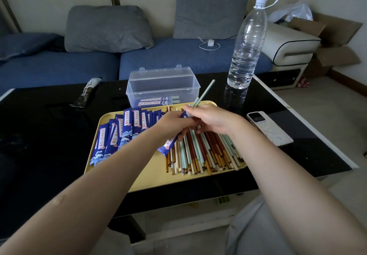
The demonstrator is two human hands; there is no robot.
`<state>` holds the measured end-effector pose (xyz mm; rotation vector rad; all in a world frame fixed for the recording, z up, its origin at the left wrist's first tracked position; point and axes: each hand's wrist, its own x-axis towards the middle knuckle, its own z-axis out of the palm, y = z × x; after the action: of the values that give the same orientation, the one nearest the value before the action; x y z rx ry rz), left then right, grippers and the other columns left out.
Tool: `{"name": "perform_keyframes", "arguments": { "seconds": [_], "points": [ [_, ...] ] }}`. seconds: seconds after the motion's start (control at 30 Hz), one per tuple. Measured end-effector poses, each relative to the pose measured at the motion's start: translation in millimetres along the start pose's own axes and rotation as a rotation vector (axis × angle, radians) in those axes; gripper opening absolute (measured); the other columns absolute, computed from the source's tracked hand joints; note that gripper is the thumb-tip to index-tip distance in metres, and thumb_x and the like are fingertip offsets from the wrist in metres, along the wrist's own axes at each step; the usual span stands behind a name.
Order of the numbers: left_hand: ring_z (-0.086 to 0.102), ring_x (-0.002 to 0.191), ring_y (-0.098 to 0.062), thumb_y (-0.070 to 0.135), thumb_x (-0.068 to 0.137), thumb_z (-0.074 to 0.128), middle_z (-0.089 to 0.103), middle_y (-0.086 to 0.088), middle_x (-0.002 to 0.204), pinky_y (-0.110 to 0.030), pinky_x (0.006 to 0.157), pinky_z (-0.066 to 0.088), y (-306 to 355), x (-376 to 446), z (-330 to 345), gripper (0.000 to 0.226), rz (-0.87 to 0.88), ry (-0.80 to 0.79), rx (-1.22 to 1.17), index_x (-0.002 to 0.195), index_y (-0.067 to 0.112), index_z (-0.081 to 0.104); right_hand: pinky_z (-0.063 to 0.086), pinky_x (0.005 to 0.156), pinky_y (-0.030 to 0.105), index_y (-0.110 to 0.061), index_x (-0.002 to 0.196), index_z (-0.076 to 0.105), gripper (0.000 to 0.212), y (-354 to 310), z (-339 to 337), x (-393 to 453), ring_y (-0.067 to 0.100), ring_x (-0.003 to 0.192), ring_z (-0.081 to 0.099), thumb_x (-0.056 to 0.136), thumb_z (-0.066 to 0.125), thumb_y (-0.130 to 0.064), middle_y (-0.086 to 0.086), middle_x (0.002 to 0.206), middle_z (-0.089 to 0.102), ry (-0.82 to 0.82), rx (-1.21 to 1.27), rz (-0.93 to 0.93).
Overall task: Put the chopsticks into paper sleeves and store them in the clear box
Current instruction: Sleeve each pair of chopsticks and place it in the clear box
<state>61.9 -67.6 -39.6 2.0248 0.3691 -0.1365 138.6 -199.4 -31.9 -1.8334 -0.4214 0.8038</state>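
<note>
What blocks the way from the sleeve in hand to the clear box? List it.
Nothing visible does. The clear box stands just behind the yellow tray with its lid tipped back and its mouth open. The left hand holds the blue sleeve; the right hand holds the green chopsticks. The water bottle stands off to the right.

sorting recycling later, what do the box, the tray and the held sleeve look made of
Box: clear hard plastic, see-through walls, moulded lid clips.
Tray: likely matte yellow plastic or melamine; smooth, rounded rim.
Sleeve: printed paper, blue with a white label, flat and creased, held by the left hand.
</note>
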Motion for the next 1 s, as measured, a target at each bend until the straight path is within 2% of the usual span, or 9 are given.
{"name": "perform_keyframes", "arguments": {
  "seconds": [0.1,0.2,0.27,0.37,0.47,0.63,0.77,0.87,1.0],
  "points": [
    [0.052,0.046,-0.017,0.026,0.093,0.066,0.056,-0.005,0.055,-0.032,0.059,0.052,-2,0,-1,0.024,-0.023,0.001,-0.068,0.083,0.006,0.056,0.056,0.067,0.025,-0.012,0.138,0.05,0.061,-5,-1,1,0.015,0.092,0.067,0.096,0.057,-0.055,0.001,0.107,0.066,0.245,-0.033,-0.082],
    [0.051,0.045,-0.016,0.028,0.095,0.063,0.056,-0.005,0.057,-0.028,0.054,0.051,-4,-1,-4,0.027,-0.045,-0.021,-0.055,0.082,0.007,0.054,0.06,0.068,0.027,-0.016,0.151,0.034,0.058,-5,-10,8,0.019,0.083,0.072,0.1,0.059,-0.029,0.007,0.101,0.068,0.531,0.14,-0.219],
    [0.05,0.043,-0.015,0.031,0.096,0.062,0.056,-0.004,0.055,-0.025,0.051,0.048,-2,-1,-5,0.03,-0.056,-0.027,-0.013,0.079,0.008,0.053,0.061,0.066,0.027,-0.017,0.144,0.044,0.045,-3,-11,10,0.018,0.074,0.073,0.101,0.056,-0.017,0.008,0.102,0.068,0.596,0.1,-0.282],
    [0.046,0.039,-0.013,0.029,0.095,0.063,0.053,-0.003,0.054,-0.023,0.045,0.043,-1,2,-6,0.029,-0.06,0.014,0.004,0.079,0.008,0.052,0.063,0.07,0.031,-0.014,0.122,0.068,0.024,1,-2,8,0.018,0.078,0.074,0.104,0.052,-0.014,0.008,0.107,0.071,0.497,-0.079,-0.329],
    [0.044,0.04,-0.013,0.027,0.092,0.064,0.051,-0.005,0.057,-0.024,0.044,0.041,-3,6,-9,0.023,-0.022,0.094,0.121,0.085,0.008,0.055,0.063,0.073,0.033,-0.012,0.124,0.069,0.027,0,10,9,0.017,0.077,0.075,0.105,0.05,-0.014,0.007,0.101,0.072,0.396,-0.042,-0.321],
    [0.053,0.064,-0.016,0.034,0.087,0.061,0.056,-0.001,0.074,-0.028,0.059,0.046,-7,8,-38,0.021,0.081,0.275,0.628,0.075,0.019,0.052,0.062,0.072,0.032,-0.004,0.114,0.071,0.018,-15,8,13,0.024,0.078,0.077,0.099,0.063,-0.012,0.013,0.093,0.076,0.297,0.122,-0.239],
    [0.061,0.086,-0.021,0.046,0.087,0.063,0.067,-0.001,0.098,-0.034,0.076,0.053,-14,14,-61,0.027,0.103,0.351,0.749,0.096,0.021,0.06,0.061,0.07,0.028,0.002,0.11,0.068,0.017,-29,10,20,0.025,0.08,0.076,0.096,0.066,-0.006,0.02,0.095,0.075,0.181,0.238,-0.202],
    [0.049,0.125,-0.026,0.06,0.084,0.065,0.052,-0.004,0.135,-0.041,0.105,0.037,-19,19,-74,0.072,0.232,0.533,0.809,0.138,0.019,0.043,0.062,0.07,0.028,0.004,0.112,0.066,0.018,-41,5,34,0.023,0.076,0.076,0.096,0.065,-0.003,0.02,0.093,0.074,0.284,0.337,-0.195],
    [0.035,0.138,-0.029,0.043,0.092,0.057,0.042,-0.011,0.146,-0.043,0.116,0.026,-27,24,-95,0.067,0.26,0.782,0.699,0.146,0.009,0.036,0.061,0.068,0.028,0.009,0.111,0.066,0.019,-54,-19,65,0.024,0.07,0.074,0.095,0.065,-0.001,0.021,0.088,0.073,0.496,0.497,-0.153]
  ]
}}
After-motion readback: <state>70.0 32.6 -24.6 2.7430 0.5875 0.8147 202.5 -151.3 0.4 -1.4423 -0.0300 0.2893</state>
